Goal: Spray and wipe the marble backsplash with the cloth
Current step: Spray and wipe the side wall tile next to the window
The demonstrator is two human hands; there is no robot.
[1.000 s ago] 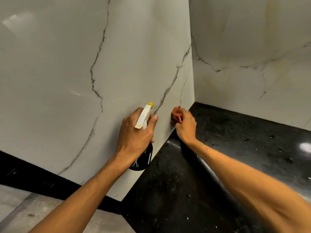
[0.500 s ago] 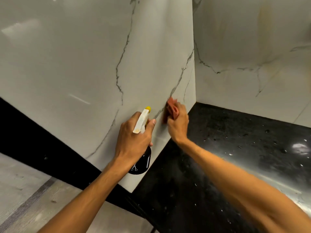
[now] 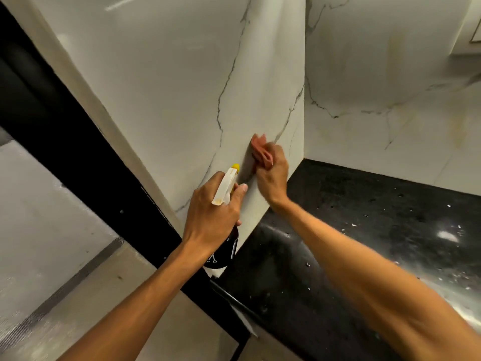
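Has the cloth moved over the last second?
Yes. The cloth has gone up and left along the marble backsplash, off the black countertop line and away from the corner seam.

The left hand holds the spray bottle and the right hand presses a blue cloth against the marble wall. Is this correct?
No: the head view shows the cloth is reddish, not blue. The left hand does hold the spray bottle, and the right hand presses the cloth against the marble wall.
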